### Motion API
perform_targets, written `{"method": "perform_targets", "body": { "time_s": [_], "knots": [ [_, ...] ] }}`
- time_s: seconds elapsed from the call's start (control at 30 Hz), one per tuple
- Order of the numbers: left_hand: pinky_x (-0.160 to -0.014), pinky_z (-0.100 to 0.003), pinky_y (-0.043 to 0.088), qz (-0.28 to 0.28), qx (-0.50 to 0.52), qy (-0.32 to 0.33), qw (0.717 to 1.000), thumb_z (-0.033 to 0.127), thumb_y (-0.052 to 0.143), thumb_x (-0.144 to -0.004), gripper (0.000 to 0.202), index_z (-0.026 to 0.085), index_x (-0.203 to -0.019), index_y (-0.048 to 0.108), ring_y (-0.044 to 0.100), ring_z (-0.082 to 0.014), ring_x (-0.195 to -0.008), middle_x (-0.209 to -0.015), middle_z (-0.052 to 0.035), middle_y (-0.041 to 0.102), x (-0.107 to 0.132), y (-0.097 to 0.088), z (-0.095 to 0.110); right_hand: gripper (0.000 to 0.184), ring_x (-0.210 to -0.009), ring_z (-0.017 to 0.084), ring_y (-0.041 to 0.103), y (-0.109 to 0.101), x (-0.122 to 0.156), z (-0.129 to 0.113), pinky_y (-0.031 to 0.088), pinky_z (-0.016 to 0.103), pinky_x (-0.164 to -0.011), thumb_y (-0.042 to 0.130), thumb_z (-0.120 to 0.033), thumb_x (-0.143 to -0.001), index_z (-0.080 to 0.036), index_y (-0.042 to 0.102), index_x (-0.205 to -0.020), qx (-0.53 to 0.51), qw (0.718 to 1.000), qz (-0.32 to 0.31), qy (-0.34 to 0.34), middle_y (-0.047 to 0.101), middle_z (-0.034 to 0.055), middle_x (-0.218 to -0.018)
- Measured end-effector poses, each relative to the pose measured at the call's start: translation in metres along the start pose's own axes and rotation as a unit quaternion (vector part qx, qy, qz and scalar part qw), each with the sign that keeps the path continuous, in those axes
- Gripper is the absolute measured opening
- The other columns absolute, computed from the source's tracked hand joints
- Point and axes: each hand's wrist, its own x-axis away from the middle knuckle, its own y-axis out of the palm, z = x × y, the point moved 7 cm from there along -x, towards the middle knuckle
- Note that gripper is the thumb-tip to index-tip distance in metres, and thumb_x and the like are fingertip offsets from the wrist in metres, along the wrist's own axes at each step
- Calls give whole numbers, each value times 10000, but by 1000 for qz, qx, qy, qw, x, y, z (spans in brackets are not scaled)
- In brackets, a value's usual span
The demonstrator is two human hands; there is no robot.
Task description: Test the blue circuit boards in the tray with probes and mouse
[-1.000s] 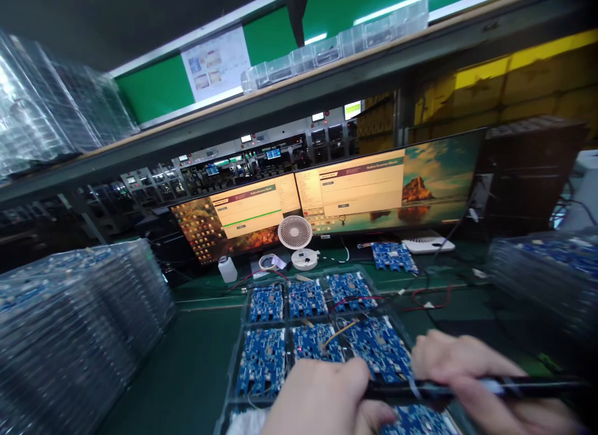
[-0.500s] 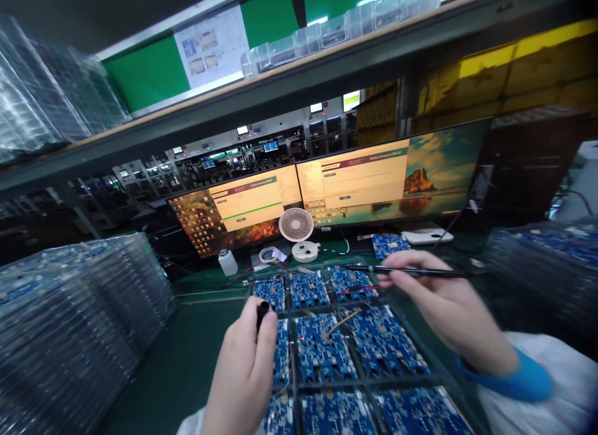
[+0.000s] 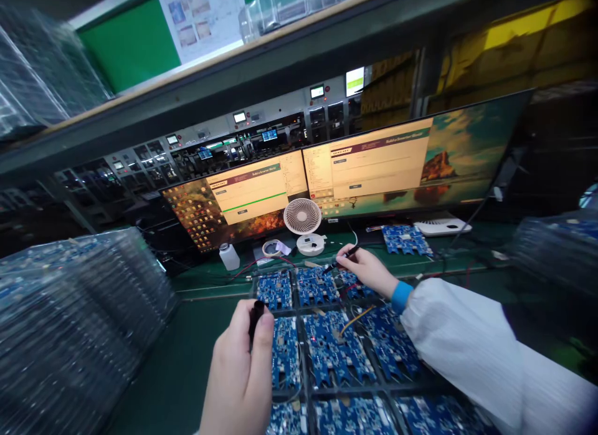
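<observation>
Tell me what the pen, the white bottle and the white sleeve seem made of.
Pen: probably plastic, maybe metal; black and smooth, by its even, slim shaft.
Bottle: likely plastic, cloudy white, its walls softly shaded.
Sleeve: fabric, matte white, as its soft folds show; the fibre can't be told.

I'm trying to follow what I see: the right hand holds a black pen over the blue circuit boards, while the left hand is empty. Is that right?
Not quite: the left hand isn't empty; the head view shows it gripping a black cap. The right hand does hold a black pen over the blue circuit boards.
</observation>
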Motion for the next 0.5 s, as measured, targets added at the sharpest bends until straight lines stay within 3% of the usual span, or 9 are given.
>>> {"method": "perform_targets", "body": {
  "time_s": [0.27,0.5],
  "knots": [
    [-570,-253,333,-9,-18,11,1000,528,357,-920,354,227,-784,485,478,-133,-567,-628,37,521,-5,1,-1,356,-1001,183,595,-8,-37,5,522,409,-841,560,-388,-898,-185,552,-1190,50,995,-61,59,584,70,-1193],
    [-546,-258,325,-13,-29,0,999,546,348,-916,367,230,-829,512,464,-136,-552,-640,29,534,-7,2,-4,348,-1006,182,593,16,-44,19,521,408,-848,551,-391,-904,-193,555,-1189,58,987,-116,97,580,72,-1205]
  ]
}}
